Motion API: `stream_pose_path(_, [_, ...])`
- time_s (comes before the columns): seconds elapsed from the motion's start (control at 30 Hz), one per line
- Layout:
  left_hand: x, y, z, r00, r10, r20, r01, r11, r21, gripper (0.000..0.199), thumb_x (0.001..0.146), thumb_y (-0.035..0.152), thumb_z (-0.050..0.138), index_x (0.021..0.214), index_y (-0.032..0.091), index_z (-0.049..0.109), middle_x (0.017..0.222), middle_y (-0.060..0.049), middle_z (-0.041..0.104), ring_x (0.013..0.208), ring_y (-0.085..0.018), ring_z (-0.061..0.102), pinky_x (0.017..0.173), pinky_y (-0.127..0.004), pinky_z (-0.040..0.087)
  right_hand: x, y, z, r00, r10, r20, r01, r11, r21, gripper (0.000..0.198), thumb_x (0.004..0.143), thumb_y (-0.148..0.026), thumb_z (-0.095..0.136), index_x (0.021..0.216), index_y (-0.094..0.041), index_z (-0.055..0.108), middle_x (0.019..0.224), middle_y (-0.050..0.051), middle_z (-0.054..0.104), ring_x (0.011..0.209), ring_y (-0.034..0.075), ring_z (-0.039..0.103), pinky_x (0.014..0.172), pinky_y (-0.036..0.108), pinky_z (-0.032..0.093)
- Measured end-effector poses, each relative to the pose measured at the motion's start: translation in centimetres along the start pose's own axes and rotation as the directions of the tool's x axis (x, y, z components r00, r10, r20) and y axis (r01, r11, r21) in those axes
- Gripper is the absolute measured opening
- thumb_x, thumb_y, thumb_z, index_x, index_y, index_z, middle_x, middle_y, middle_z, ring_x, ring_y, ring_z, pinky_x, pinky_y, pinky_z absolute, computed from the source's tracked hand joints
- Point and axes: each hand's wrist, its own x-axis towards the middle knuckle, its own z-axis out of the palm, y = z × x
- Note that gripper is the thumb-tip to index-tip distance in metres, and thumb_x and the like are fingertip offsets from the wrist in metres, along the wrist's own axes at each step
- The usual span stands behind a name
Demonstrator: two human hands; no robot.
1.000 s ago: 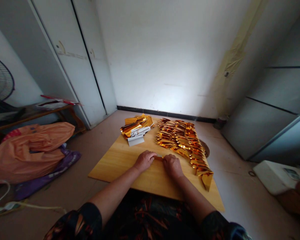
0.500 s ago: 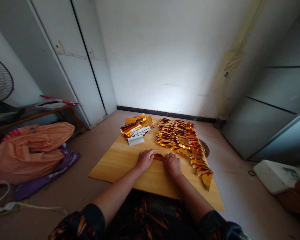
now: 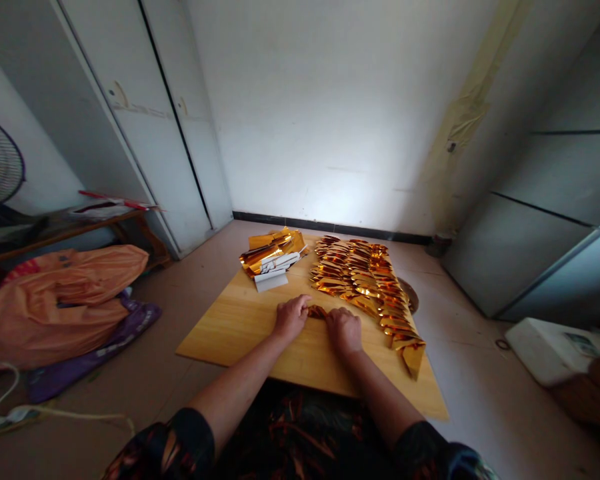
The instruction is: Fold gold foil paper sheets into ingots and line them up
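Between my two hands is a small piece of gold foil paper [image 3: 317,311], dark and creased in the middle. My left hand [image 3: 293,316] pinches its left end with thumb and fingers. The right end is gripped by my right hand [image 3: 345,329], its fingers curled over it. Both hands are low over a wooden board [image 3: 215,327]. Beyond my right hand, rows of folded gold foil paper pieces [image 3: 353,270] overlap along the board's right side. A loose pile of gold foil sheets [image 3: 275,250], with white backs partly showing, lies past my left hand.
An orange bag [image 3: 70,293] and a purple bag [image 3: 95,350] lie on the floor at left, near a cord [image 3: 80,412]. A round brown container [image 3: 409,297] shows past the board's right edge. A white box [image 3: 545,347] stands at right.
The foil paper between my hands looks more crumpled and twisted than before. My hands have barely shifted, and the piles on the board stay as they were.
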Motion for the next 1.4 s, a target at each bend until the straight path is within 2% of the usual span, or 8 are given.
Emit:
stream_pose_path(0.13, [0.03,-0.19,0.16,1.0,-0.014,-0.009,0.013,1.0,-0.014,0.039,0.078,0.006,0.058,0.112,0.024,0.057,0.086,0.003,0.069,0.078,-0.012,0.063,0.079,-0.027,0.045,0.0,0.12,-0.22,1.0,-0.004,0.014,0.004,1.0,0.006,0.02,0.092,-0.025,0.048,0.086,-0.021,0.067,0.09,0.005,0.068,0.086,0.015,0.061,0.071,0.026,0.031])
stream_pose_path(0.33, [0.1,-0.06,0.1,0.999,-0.038,-0.008,0.038,0.999,-0.031,0.031,0.076,0.006,0.059,0.102,0.024,0.059,0.085,0.004,0.069,0.077,-0.011,0.063,0.077,-0.026,0.044,0.13,0.2,0.06,1.0,0.028,-0.007,-0.028,0.997,0.067,0.015,0.092,-0.026,0.049,0.102,-0.022,0.059,0.089,0.002,0.068,0.089,0.015,0.061,0.073,0.026,0.029])
stream_pose_path(0.5, [0.23,0.21,-0.07,1.0,-0.016,-0.007,0.015,0.999,-0.029,0.019,0.078,0.007,0.057,0.087,0.022,0.063,0.085,0.004,0.07,0.079,-0.012,0.063,0.076,-0.025,0.043,0.22,0.03,-0.06,1.0,0.017,-0.006,-0.017,1.0,0.017,0.015,0.095,-0.027,0.045,0.089,-0.021,0.057,0.083,0.001,0.067,0.081,0.014,0.06,0.071,0.026,0.027])
stream_pose_path(0.87, [0.31,0.23,-0.1,1.0,0.023,0.013,-0.023,0.999,0.028,0.02,0.08,0.008,0.056,0.091,0.022,0.067,0.094,0.0,0.071,0.089,-0.015,0.063,0.082,-0.028,0.044,0.33,0.16,-0.06,0.999,-0.024,0.024,0.024,1.0,0.003,0.014,0.092,-0.026,0.048,0.091,-0.019,0.06,0.094,0.005,0.067,0.09,0.017,0.059,0.073,0.028,0.028])
stream_pose_path(1.23, [0.51,0.12,-0.17,0.999,0.021,0.037,-0.024,0.996,0.086,0.012,0.082,0.014,0.059,0.086,0.021,0.069,0.089,0.0,0.069,0.085,-0.014,0.062,0.079,-0.027,0.043,0.05,-0.07,-0.07,0.999,-0.032,0.01,0.032,0.999,-0.037,0.017,0.093,-0.024,0.045,0.091,-0.019,0.061,0.093,0.006,0.065,0.09,0.018,0.057,0.073,0.029,0.028])
stream_pose_path(1.4, [0.47,0.13,-0.24,0.999,0.04,0.036,-0.042,0.997,0.062,0.016,0.082,0.013,0.059,0.085,0.023,0.071,0.088,0.001,0.069,0.085,-0.014,0.062,0.08,-0.026,0.044,-0.06,-0.16,-0.18,0.999,-0.042,0.005,0.042,0.997,-0.06,0.021,0.094,-0.021,0.043,0.09,-0.019,0.063,0.092,0.006,0.065,0.088,0.018,0.057,0.073,0.03,0.028])
